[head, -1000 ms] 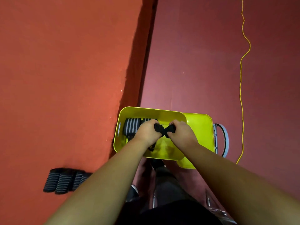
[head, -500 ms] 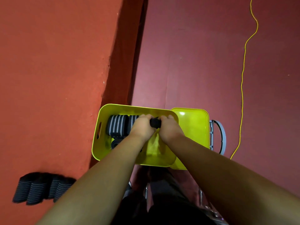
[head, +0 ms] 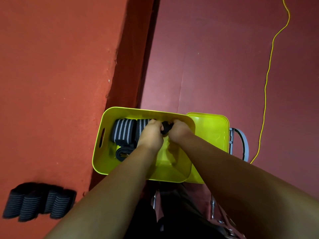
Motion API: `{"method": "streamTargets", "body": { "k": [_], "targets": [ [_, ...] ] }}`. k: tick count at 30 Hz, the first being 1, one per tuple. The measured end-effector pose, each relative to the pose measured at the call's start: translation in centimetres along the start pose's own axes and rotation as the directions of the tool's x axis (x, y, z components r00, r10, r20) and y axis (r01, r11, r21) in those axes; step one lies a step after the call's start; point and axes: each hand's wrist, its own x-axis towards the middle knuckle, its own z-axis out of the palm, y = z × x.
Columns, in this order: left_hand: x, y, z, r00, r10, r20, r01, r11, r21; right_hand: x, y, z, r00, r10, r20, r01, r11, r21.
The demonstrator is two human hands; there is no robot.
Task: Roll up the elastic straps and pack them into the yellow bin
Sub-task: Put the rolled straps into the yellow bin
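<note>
The yellow bin [head: 101, 157] stands on the floor beside the red table's edge. Inside it lie two black rolled straps with grey stripes [head: 123, 132] and a plain black coil [head: 123, 153]. Both hands are inside the bin near its far wall. My left hand [head: 151, 133] and my right hand [head: 178, 131] grip a black strap [head: 166, 128] between them, fingers curled round it. Most of that strap is hidden by the hands.
Several rolled striped straps [head: 38, 205] lie in a row on the red table [head: 51, 75] at lower left. A yellow lid [head: 211, 131] rests against the bin's right side, with a grey strap [head: 244, 144] behind it. A yellow cord [head: 266, 80] runs over the floor.
The hands have drawn closer together on the black strap and sit deeper in the bin. The view has shifted, so the bin and table rolls appear further left.
</note>
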Motion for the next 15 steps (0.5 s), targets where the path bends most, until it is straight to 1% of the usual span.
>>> {"method": "streamTargets", "body": {
  "k": [5,9,12,15],
  "targets": [
    [-0.1,-0.1,0.1,0.999,0.032,0.015,-0.032,0.999,-0.032,0.0,0.1,0.0,1.0,0.011,0.021,-0.01,1.0,-0.029],
    [-0.5,0.5,-2.0,0.999,0.04,0.026,-0.04,0.999,-0.021,-1.4,-0.5,-0.6,0.999,0.029,0.016,-0.028,0.997,-0.077],
    [-1.4,0.5,-4.3,1.0,0.024,0.01,-0.024,1.0,-0.015,-3.0,-1.5,-1.4,0.999,0.039,0.024,-0.033,0.98,-0.195],
    [-2.9,-0.3,-6.7,1.0,0.007,-0.029,-0.008,0.998,-0.057,-5.0,-3.4,-2.1,0.997,-0.005,0.074,0.028,0.946,-0.323]
  ]
}}
